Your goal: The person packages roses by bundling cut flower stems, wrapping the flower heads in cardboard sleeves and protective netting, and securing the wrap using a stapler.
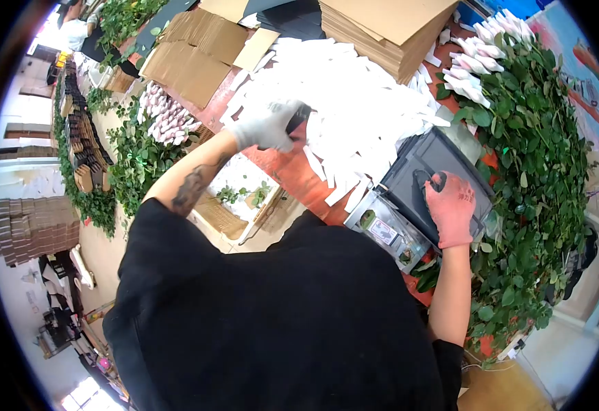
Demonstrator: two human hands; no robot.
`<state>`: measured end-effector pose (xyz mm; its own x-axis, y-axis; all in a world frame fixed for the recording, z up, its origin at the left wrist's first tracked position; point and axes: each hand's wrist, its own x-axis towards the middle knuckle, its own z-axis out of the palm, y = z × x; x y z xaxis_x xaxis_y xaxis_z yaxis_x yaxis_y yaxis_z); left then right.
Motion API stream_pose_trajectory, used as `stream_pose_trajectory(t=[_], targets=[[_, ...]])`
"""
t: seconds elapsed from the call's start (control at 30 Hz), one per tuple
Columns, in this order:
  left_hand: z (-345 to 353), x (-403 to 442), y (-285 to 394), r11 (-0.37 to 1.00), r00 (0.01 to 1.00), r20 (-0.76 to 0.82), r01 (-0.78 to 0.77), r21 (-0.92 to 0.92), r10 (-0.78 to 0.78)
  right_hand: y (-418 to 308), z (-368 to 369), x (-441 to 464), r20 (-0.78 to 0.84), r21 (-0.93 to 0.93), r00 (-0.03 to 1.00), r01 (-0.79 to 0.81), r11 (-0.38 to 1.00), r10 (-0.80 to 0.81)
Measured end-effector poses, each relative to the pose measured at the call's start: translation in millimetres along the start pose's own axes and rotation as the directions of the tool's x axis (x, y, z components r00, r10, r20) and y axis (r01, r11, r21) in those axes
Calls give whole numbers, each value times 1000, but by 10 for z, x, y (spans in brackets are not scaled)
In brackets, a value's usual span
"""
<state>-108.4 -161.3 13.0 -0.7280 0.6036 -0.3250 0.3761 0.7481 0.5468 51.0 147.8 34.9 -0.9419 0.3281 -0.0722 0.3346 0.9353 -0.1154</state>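
Observation:
My left hand (270,127), in a pale grey glove with dark fingertips, is over the near left edge of a heap of white paper strips or sleeves (347,89). Its thumb and fingers stand apart in a curve, with nothing visible between them. In a red glove with dark fingertips, my right hand (451,205) is over a dark grey flat panel (409,171). Its fingers are bent but apart; the dark tips blend into the panel, and whether they touch it is unclear. Below the panel is a clear-fronted box (385,229) with a label.
Leafy stems (526,137) with white-wrapped heads (474,61) crowd the right side. Flat cardboard (197,51) and a cardboard stack (388,41) lie at the back of the red table (286,175). A light-rimmed basket (227,222) and more wrapped flowers (162,113) are to the left.

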Motion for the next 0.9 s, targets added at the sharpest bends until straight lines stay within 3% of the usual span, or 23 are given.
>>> stream_pose_trajectory(t=[0.07,0.1,0.2,0.27,0.33,0.4,0.47,0.5,0.53,0.63,0.73,0.8,0.83,0.87,0.9], targets=[[199,-129,-139,874,931,22,-349,339,363,13,31,-4,26,11,1000,-3,1000,3],[288,-193,-147,827,911,122,-409,385,394,45,57,3,1,1,1000,7,1000,-7],[721,-218,-614,456,655,173,-667,589,735,15,64,-1,7,8,1000,5,1000,-5],[743,-269,-742,412,670,225,-649,639,707,63,89,-18,-72,5,996,48,999,-47],[758,-299,-823,430,677,120,-583,689,726,94,21,-9,-17,30,998,57,998,-56],[700,-397,-700,617,831,53,-452,644,553,77,-4,-27,38,53,998,46,998,-48],[761,-482,-469,937,962,-254,-7,350,103,78,-15,-93,64,119,997,29,992,-36],[890,-470,-576,958,952,-241,233,170,-189,84,5,-85,-29,25,995,97,995,-96],[979,-426,-666,913,912,-43,407,-17,-407,121,70,-69,-105,-72,980,161,984,-168],[1170,-373,-301,831,804,-315,551,77,-504,170,129,-110,-151,-61,976,149,987,-157],[1184,-337,-182,816,771,-356,577,38,-528,183,94,-81,-102,24,989,114,993,-111],[1185,-348,-420,827,772,-341,562,-28,-536,277,255,-69,-214,106,970,140,984,-115],[1081,-424,-492,795,786,-194,516,-318,-587,298,315,-58,-217,123,973,111,986,-83],[976,-516,-502,676,810,-37,463,-573,-585,310,370,-32,-236,130,968,115,985,-82],[904,-637,-427,636,835,-43,383,-670,-549,329,398,-18,-254,133,963,121,984,-84]])
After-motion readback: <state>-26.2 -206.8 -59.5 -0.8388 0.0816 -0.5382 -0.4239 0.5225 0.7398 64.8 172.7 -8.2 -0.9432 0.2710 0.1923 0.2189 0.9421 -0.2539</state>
